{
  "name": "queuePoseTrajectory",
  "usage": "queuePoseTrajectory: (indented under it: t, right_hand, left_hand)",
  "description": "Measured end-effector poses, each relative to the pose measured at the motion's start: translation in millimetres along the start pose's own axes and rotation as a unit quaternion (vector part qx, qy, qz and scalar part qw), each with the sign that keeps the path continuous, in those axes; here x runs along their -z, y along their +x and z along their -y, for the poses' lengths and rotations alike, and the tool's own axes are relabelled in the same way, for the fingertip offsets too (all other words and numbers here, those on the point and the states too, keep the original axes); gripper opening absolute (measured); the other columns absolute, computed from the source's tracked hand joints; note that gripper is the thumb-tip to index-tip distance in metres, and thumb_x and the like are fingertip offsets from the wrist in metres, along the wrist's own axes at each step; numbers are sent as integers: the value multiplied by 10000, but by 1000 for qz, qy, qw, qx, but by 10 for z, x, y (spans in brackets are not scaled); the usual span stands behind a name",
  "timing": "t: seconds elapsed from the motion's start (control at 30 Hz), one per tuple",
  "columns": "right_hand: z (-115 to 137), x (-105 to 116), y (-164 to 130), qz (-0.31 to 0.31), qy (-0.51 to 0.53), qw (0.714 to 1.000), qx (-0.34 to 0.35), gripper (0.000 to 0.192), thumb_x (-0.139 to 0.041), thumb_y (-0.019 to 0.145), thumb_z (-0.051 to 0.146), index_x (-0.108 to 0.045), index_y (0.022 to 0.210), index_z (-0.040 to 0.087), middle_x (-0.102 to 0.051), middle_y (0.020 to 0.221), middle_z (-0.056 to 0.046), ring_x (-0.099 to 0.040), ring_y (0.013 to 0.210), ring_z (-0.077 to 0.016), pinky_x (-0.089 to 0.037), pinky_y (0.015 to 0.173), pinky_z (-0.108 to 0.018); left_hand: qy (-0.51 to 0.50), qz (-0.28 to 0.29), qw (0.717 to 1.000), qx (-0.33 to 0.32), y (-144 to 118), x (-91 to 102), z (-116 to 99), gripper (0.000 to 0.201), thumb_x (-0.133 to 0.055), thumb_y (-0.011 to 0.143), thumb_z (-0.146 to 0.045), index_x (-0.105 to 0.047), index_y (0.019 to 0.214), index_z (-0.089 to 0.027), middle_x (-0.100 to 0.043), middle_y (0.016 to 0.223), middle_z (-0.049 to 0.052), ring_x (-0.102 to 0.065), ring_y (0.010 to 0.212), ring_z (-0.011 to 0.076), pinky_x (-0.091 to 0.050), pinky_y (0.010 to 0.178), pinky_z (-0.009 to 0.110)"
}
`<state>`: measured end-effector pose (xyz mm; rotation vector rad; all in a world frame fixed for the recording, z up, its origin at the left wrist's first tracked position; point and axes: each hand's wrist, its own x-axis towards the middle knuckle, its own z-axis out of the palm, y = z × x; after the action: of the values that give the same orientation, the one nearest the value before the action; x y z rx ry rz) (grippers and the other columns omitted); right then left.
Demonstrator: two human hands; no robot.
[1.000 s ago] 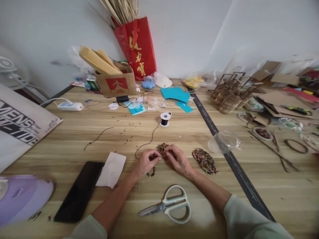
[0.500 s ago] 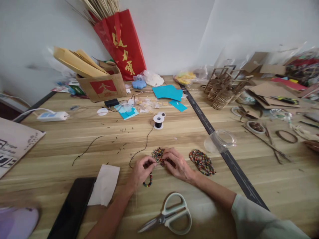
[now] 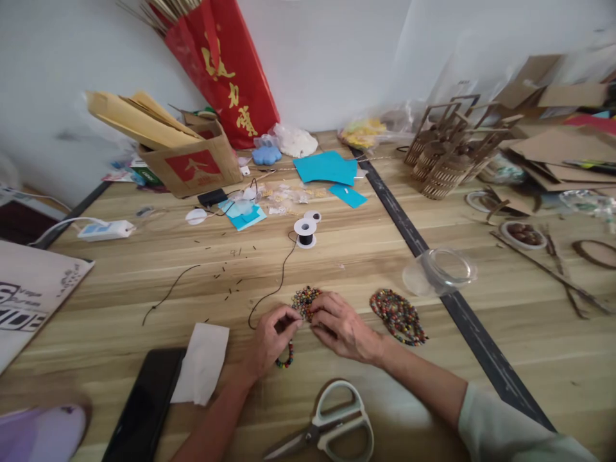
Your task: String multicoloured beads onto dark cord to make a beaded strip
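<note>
My left hand (image 3: 268,340) pinches a short string of coloured beads (image 3: 285,359) that hangs below its fingers onto the wooden table (image 3: 366,256). My right hand (image 3: 341,326) rests with its fingers on a small pile of multicoloured beads (image 3: 304,298) just beyond both hands. A black thread (image 3: 274,282) runs from the hands up to a small white spool (image 3: 305,231). A flat oval of woven beads (image 3: 397,315) lies to the right of my right hand.
White-handled scissors (image 3: 332,427) lie near the front edge. A black phone (image 3: 144,410) and a white tissue (image 3: 202,362) sit at the left. A clear plastic lid (image 3: 440,269), a cardboard box (image 3: 192,163), a red bag (image 3: 221,64) and cardboard models (image 3: 447,157) stand further back.
The view shifted a little; my hands stayed over the bead pile with the left still pinching the bead string. A purple object at the lower left has slid mostly out of view.
</note>
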<state>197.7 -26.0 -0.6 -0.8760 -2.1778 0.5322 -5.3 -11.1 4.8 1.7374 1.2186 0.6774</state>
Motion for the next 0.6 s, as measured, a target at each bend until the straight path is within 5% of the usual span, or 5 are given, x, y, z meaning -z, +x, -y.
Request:
queuePoseTrajectory:
  t: [0.6]
  right_hand:
    - [-50, -53, -43, 13, -43, 999, 22, 87, -504, 902, 126, -578, 890, 168, -595, 961, -86, -512, 948, -216, -444, 884, -402]
  left_hand:
    - [-54, 20, 997, 49, 14, 39, -23, 152, -619, 758, -295, -618, 717, -148, -548, 621, -14, -485, 589, 115, -400, 574, 213]
